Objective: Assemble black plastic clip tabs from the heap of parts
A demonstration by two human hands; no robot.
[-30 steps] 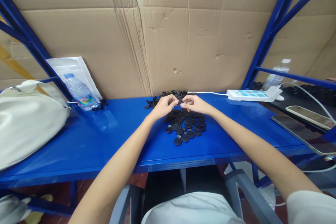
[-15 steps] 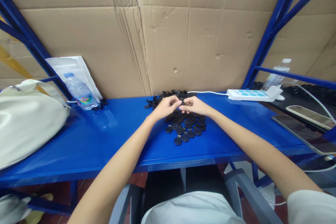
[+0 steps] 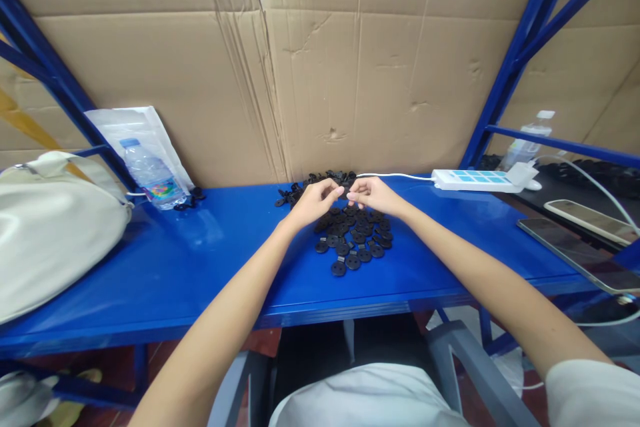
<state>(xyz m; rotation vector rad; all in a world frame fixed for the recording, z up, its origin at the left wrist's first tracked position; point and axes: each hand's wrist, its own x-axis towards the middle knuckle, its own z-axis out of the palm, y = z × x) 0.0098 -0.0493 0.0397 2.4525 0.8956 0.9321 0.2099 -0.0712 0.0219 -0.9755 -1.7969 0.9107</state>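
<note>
My left hand (image 3: 319, 200) hovers over a heap of small black parts, its thumb and fingers pinched together. Facing it from the right is my right hand (image 3: 374, 195), also pinched, with its fingertips just short of the left ones. Whatever sits in the fingertips is too small and dark to tell from the heap behind. Below the hands lie several black disc-shaped parts (image 3: 339, 268), each with two small holes and a short tab. More black parts (image 3: 286, 196) are piled behind and left of the hands, partly hidden by them.
The blue table (image 3: 220, 260) carries a pale bag (image 3: 55, 233) and a water bottle (image 3: 153, 173) at left. A white power strip (image 3: 475, 181) lies back right, with a tablet (image 3: 575, 253) and a phone (image 3: 590, 221) farther right. Cardboard (image 3: 350, 80) stands behind.
The fingertips of my two hands have drawn slightly apart. A black part that showed between them earlier can no longer be made out clearly. The parts on the table look unmoved.
</note>
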